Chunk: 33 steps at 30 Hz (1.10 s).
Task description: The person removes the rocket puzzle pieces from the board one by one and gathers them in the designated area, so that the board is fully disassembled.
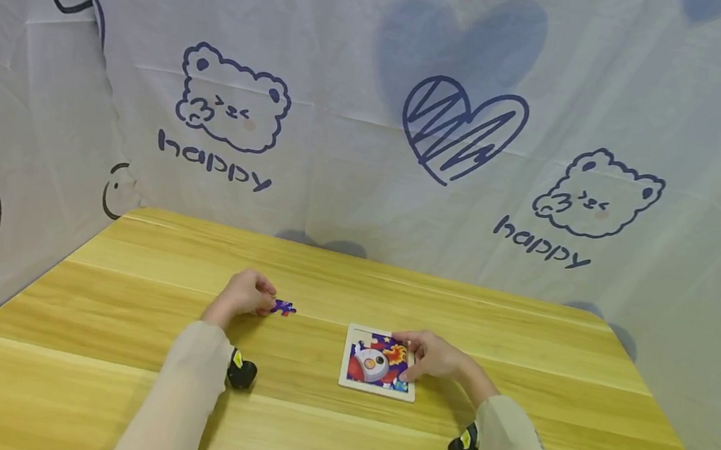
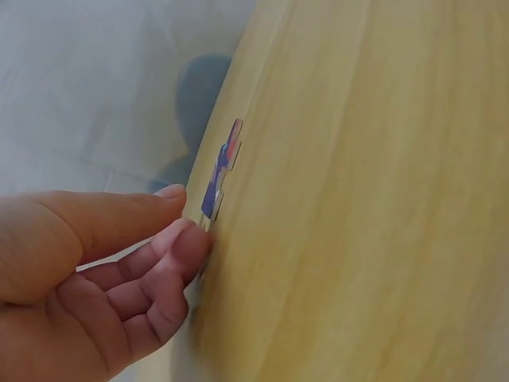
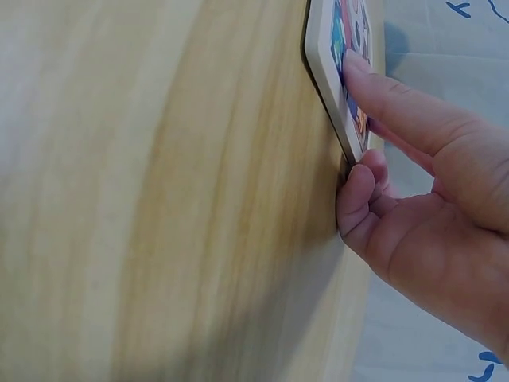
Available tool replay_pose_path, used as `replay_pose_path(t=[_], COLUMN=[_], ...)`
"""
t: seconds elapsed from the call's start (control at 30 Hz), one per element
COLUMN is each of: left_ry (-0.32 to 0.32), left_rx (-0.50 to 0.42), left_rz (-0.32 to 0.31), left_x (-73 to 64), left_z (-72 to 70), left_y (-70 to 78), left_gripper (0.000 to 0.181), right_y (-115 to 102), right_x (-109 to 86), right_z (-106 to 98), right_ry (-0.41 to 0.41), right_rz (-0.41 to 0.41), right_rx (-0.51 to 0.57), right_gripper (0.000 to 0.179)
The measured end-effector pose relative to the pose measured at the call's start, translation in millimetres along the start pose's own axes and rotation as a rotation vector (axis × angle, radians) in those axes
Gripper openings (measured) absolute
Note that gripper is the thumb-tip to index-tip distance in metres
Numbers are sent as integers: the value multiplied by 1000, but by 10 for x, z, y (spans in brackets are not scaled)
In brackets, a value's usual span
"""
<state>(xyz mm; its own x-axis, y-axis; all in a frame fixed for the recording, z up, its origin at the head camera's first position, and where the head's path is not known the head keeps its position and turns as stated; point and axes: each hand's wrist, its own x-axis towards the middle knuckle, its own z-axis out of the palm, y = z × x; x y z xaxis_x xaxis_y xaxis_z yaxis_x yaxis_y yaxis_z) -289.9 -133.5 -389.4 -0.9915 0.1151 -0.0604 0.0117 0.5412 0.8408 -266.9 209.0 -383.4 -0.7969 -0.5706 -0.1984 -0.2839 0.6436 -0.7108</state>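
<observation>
A square picture puzzle (image 1: 377, 366) in a pale frame lies on the table, showing a round white figure with an orange nose. At its right side my right hand (image 1: 437, 356) grips the frame. In the right wrist view, the thumb (image 3: 358, 68) presses on the picture's face while other fingers curl against the frame's edge. To the left, my left hand (image 1: 247, 294) is at a small purple and red jigsaw piece (image 1: 284, 308). The left wrist view shows the thumb and forefinger apart, their tips close by the near end of that piece.
The wooden table (image 1: 307, 436) backs onto a pale hanging cloth (image 1: 353, 66) printed with bears and hearts. Another cloth hangs along the left side. Each wrist carries a small black camera (image 1: 242, 372).
</observation>
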Motion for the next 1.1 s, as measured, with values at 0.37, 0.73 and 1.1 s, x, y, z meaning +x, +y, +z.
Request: replay_pose_path(t=[0.37,0.73,1.1], left_ry=[108,29,-25], left_rx=[22,-30,-2], left_rz=[80,93,115], left_x=[0,25,56], left_z=[109,349,616], left_y=[115,286,493], left_gripper=[15,15,12], right_y=[26,45,35], right_x=[15,20,16], right_z=[-1,-3,-18], right_ry=[3,4,-21], right_rz=[32,51,63], right_rx=[-20,4,43], right_gripper=[63,64,63])
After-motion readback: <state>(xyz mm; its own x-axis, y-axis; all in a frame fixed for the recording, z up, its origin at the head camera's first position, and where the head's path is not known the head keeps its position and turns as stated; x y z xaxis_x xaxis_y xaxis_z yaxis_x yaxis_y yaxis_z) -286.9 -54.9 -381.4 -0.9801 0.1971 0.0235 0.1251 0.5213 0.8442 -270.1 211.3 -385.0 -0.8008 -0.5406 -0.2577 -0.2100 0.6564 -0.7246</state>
